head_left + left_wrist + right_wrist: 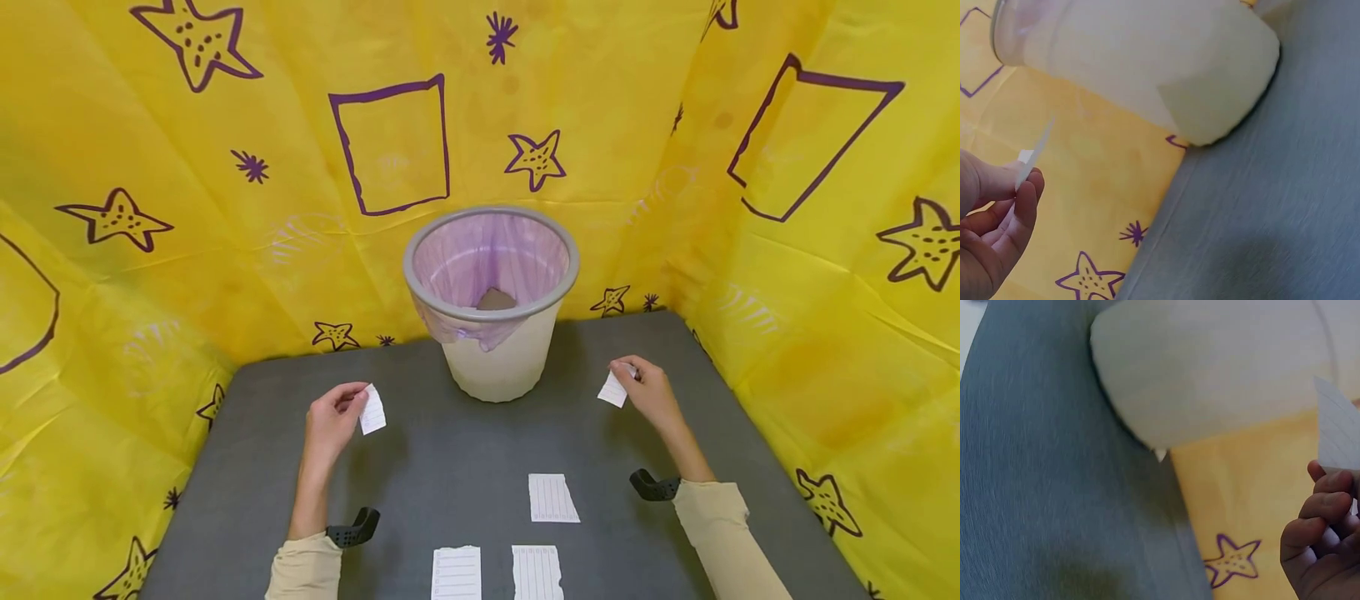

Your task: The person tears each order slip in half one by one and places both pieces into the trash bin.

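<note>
In the head view my left hand point(334, 419) pinches a lined scrap of white paper point(372, 410) between thumb and fingers, above the table left of the bin. My right hand point(647, 392) pinches another torn paper scrap point(613, 389) on the bin's right. Both scraps also show in the wrist views, the left one point(1036, 153) nearly edge-on, the right one point(1337, 428) cut off by the frame. Between the hands and farther back stands a pale waste bin point(495, 367) with a grey rim and a purple liner. Something brownish shows at the liner's bottom.
Three torn lined paper pieces lie on the dark grey table point(450, 467): one piece point(553, 498) right of centre, two others point(456, 575) point(537, 573) at the near edge. Yellow cloth point(285, 275) with purple drawings encloses the back and sides.
</note>
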A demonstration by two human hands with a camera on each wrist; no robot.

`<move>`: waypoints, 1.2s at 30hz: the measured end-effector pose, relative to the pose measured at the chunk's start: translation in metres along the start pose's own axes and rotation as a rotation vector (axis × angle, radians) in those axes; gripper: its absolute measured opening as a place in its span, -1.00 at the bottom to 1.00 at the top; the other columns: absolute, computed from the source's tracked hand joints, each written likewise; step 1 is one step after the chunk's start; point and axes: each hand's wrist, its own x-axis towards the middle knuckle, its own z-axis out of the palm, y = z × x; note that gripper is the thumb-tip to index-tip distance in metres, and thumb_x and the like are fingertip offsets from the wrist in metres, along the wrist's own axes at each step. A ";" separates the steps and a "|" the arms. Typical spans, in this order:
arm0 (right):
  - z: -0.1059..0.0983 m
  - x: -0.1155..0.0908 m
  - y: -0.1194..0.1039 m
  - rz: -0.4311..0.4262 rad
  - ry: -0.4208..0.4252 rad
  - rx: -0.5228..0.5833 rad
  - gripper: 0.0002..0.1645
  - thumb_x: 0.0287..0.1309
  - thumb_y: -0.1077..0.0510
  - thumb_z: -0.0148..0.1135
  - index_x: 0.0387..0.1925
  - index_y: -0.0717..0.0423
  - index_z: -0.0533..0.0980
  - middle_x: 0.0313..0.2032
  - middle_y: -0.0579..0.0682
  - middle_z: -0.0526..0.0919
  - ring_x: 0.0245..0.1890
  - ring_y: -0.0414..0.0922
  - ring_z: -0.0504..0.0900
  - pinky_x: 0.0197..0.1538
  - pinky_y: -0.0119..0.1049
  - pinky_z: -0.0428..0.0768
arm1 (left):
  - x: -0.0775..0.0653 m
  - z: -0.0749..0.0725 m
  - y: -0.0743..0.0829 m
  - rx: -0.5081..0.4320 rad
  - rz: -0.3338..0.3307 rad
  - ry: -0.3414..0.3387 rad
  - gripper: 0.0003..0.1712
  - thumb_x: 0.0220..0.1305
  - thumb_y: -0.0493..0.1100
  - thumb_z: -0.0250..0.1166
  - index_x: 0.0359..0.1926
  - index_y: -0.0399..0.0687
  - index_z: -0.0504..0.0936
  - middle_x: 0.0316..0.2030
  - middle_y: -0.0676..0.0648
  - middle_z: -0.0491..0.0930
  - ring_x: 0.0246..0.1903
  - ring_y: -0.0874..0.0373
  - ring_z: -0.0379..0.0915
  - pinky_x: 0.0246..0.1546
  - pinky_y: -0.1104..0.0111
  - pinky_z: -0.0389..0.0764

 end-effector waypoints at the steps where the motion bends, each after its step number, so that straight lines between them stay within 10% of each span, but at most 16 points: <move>1: -0.001 0.003 0.003 -0.004 -0.006 -0.005 -0.76 0.30 0.17 0.18 -0.25 0.32 0.61 -0.42 0.25 0.65 -0.61 -0.39 0.39 -0.53 -0.47 0.38 | 0.003 -0.001 -0.002 0.010 0.004 -0.009 -0.73 0.34 -0.15 0.23 -0.05 -0.20 0.68 -0.14 -0.25 0.70 -0.26 0.02 0.61 -0.37 0.63 0.45; 16: 0.005 0.051 0.034 0.152 -0.180 0.013 -0.56 0.37 0.06 0.11 -0.06 0.43 0.54 -0.62 -0.10 0.42 -0.68 -0.29 0.33 -0.58 -0.41 0.32 | 0.071 0.016 -0.040 -0.102 -0.169 -0.199 -0.58 0.36 -0.13 0.21 0.10 -0.36 0.58 -0.01 -0.38 0.59 -0.30 0.23 0.47 -0.35 0.54 0.52; 23: -0.016 0.074 -0.001 0.162 -0.192 0.028 -0.49 0.39 -0.01 0.07 0.00 0.41 0.50 -0.46 -0.12 0.52 -0.56 -0.27 0.45 -0.48 -0.42 0.47 | 0.091 0.004 -0.007 -0.142 -0.094 -0.235 -0.53 0.36 -0.13 0.21 0.14 -0.40 0.53 0.00 -0.41 0.58 -0.36 0.33 0.48 -0.32 0.56 0.56; 31: -0.058 0.113 -0.067 0.078 -0.169 0.114 -0.44 0.40 -0.05 0.03 0.03 0.43 0.46 -0.54 -0.33 0.48 -0.60 -0.36 0.40 -0.53 -0.49 0.43 | 0.124 -0.048 0.068 -0.158 0.000 -0.240 -0.45 0.39 -0.05 0.17 0.22 -0.36 0.47 -0.16 -0.06 0.54 -0.38 0.43 0.46 -0.31 0.63 0.56; 36: -0.072 0.126 -0.102 0.038 -0.205 0.071 -0.40 0.40 -0.12 0.01 0.07 0.37 0.47 -0.52 -0.28 0.49 -0.59 -0.28 0.39 -0.50 -0.44 0.41 | 0.135 -0.061 0.105 -0.126 0.024 -0.258 -0.43 0.38 0.00 0.17 0.25 -0.29 0.47 -0.01 -0.17 0.53 -0.32 0.35 0.48 -0.25 0.63 0.55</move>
